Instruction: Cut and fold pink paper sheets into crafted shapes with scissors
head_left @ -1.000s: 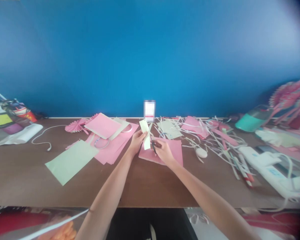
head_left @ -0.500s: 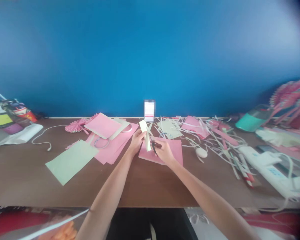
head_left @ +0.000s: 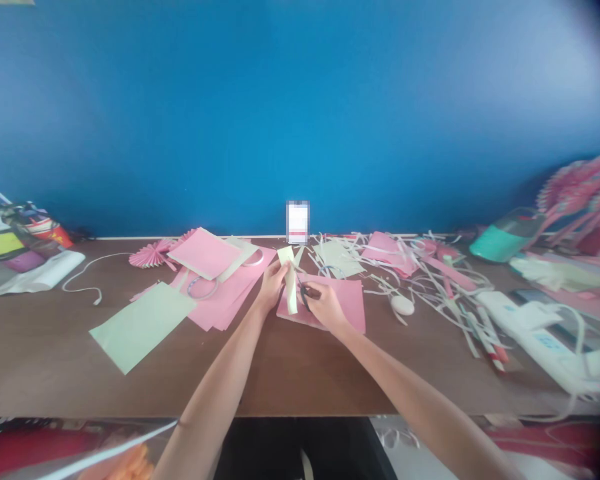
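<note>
— From the head camera, what have your fingers got?

— My left hand (head_left: 274,281) has thumb and fingers pinched together on a pale yellow-green paper strip (head_left: 292,297), which sits between my two hands, its lower end hanging below my fingertips. My right hand (head_left: 326,305) is curled closely round the black-handled scissors (head_left: 306,295), just beside the strip. How far the blades are spread, I can't tell.

— And how far along are you?

— Partway, I'd judge. Whether the scissors have bitten into this strip is too blurred to say. Well to the right of my right fingers, a tangle of pale and pink paper strips (head_left: 449,272) suggests plenty of cutting is done.

— What's left, then?

— The strip in my pinch, most likely. Beneath my right fingers lies a pink sheet (head_left: 347,303), apparently whole. Left of my left hand, a pale green sheet (head_left: 143,327) and some pink sheets (head_left: 205,253) look uncut too; beyond those, a pleated pink paper rosette (head_left: 149,255) seems already folded.
</note>
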`<state>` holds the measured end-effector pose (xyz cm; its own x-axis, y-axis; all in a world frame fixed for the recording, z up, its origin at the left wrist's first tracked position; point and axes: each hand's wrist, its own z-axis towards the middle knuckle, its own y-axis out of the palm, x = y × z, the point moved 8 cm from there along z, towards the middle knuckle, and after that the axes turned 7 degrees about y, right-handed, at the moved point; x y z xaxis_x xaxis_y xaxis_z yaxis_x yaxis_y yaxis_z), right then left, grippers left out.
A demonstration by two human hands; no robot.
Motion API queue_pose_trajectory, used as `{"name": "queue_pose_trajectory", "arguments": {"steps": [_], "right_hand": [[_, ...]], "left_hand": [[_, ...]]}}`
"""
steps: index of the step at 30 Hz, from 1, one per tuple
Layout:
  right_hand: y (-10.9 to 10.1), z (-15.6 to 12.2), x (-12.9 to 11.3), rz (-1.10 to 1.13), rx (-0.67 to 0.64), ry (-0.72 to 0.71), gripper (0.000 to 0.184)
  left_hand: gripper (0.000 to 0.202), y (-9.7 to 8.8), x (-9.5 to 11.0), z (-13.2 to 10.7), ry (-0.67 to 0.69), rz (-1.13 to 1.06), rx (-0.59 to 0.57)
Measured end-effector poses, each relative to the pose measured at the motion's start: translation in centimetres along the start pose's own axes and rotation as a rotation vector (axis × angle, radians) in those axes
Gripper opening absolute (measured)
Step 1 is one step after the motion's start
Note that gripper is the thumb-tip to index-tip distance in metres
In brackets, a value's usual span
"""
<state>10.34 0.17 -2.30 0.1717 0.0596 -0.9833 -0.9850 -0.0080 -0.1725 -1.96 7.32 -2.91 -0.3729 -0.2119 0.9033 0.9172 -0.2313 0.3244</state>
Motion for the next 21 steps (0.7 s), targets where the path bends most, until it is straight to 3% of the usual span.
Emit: {"name": "queue_pose_trajectory", "arguments": {"steps": [7,21], "right_hand": [[-0.25,-0.03,0.01,0.024,0.012,-0.002,0.022],[-0.15,-0.26,-0.31,0.024,-0.022,-0.032,0.027]], "left_hand": [[0.033,0.82,0.12,-0.3,-0.004,0.089,-0.09],[0.03,0.48,-0.08,-0.17,-0.013,0.078,-0.064]]}}
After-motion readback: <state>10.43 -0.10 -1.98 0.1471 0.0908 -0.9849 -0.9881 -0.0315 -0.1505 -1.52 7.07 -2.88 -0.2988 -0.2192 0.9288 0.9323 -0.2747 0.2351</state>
